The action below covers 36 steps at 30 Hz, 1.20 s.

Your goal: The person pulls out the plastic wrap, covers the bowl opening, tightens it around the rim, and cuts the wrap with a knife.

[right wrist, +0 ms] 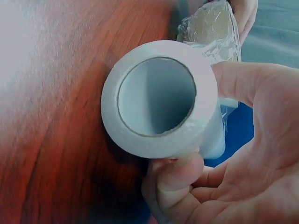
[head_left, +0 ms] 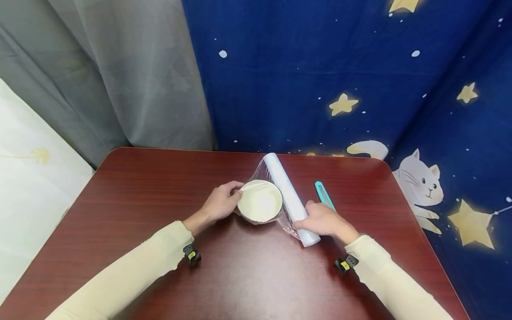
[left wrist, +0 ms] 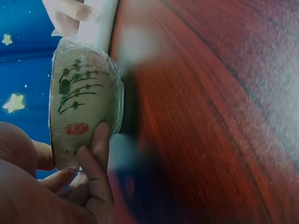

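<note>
A pale bowl [head_left: 260,202] with dark leaf sprigs and a red mark on its side stands on the table, plastic film over its top and sides. My left hand [head_left: 222,201] grips the bowl's left side, thumb by the rim and fingers against the wall in the left wrist view. From the bowl, clear film [head_left: 285,220] stretches to a roll of plastic wrap [head_left: 289,191] lying slantwise just to the right. Around the near part of that roll my right hand [head_left: 321,218] curls, thumb and fingers on either side; its hollow core [right wrist: 156,98] faces the right wrist camera.
A teal box cutter [head_left: 324,194] lies right of the roll, partly hidden behind the right hand. The dark red wooden table [head_left: 160,186] has its far edge against grey [head_left: 148,75] and blue star-patterned curtains [head_left: 280,80]. Each wrist carries a small black camera [head_left: 192,255].
</note>
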Available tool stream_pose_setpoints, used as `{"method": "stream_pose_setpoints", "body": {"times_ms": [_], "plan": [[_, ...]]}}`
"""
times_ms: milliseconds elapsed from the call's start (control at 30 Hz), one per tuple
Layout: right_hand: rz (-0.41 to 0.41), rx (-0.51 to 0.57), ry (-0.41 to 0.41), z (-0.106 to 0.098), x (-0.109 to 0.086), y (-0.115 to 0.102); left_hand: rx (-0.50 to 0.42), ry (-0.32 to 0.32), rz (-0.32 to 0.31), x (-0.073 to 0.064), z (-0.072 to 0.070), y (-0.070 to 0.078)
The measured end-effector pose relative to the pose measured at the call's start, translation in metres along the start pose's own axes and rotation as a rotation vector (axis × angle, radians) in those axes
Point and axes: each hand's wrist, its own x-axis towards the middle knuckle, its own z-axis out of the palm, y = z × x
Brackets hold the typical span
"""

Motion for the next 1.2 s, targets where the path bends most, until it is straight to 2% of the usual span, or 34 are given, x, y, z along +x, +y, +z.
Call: {"method": "stream_pose_setpoints", "body": {"times_ms": [133,200,300,333,367,467,533,567,600,700,767,833,933,1033,1067,1133,1200], "plan": [[-0.018,-0.001,0.04,-0.007,-0.012,-0.013,0.095,0.047,0.054,0.025,0.01,-0.044],[-0.011,0.008,0.053,-0.014,-0.021,-0.025,0.121,0.056,0.049,0.034,0.012,-0.055],[-0.019,0.024,0.073,-0.02,-0.031,-0.038,0.137,0.051,0.055,0.04,0.012,-0.06],[-0.014,0.03,0.077,-0.021,-0.034,-0.041,0.138,0.038,0.059,0.034,0.008,-0.048],[-0.004,0.035,0.072,-0.024,-0.037,-0.046,0.139,0.035,0.056,0.033,0.006,-0.043],[0.0,0.038,0.098,-0.016,-0.035,-0.041,0.143,0.011,0.053,0.029,0.0,-0.029],[0.025,0.042,0.1,-0.013,-0.035,-0.039,0.135,-0.004,0.065,0.028,-0.002,-0.024],[0.028,0.046,0.1,-0.011,-0.033,-0.037,0.137,-0.007,0.06,0.032,-0.002,-0.029],[0.023,0.048,0.107,-0.007,-0.031,-0.033,0.144,-0.01,0.06,0.032,-0.002,-0.028],[0.026,0.071,0.084,-0.011,-0.036,-0.038,0.156,-0.004,0.063,0.033,-0.002,-0.026],[0.005,0.086,0.079,-0.013,-0.039,-0.04,0.16,-0.011,0.04,0.032,-0.003,-0.021],[-0.008,0.12,0.075,-0.016,-0.042,-0.041,0.156,-0.01,0.037,0.034,-0.003,-0.023],[-0.032,0.186,0.069,-0.016,-0.044,-0.038,0.148,-0.02,0.025,0.029,-0.006,-0.012],[0.013,0.263,0.049,-0.022,-0.05,-0.046,0.15,-0.02,0.018,0.019,-0.012,0.007],[0.041,0.284,0.039,-0.019,-0.045,-0.042,0.148,-0.029,0.009,0.014,-0.015,0.017],[0.054,0.264,0.057,-0.007,-0.029,-0.022,0.149,-0.041,0.002,0.009,-0.018,0.026],[0.061,0.208,0.076,0.003,-0.014,-0.005,0.149,-0.041,0.018,0.011,-0.018,0.023]]}}
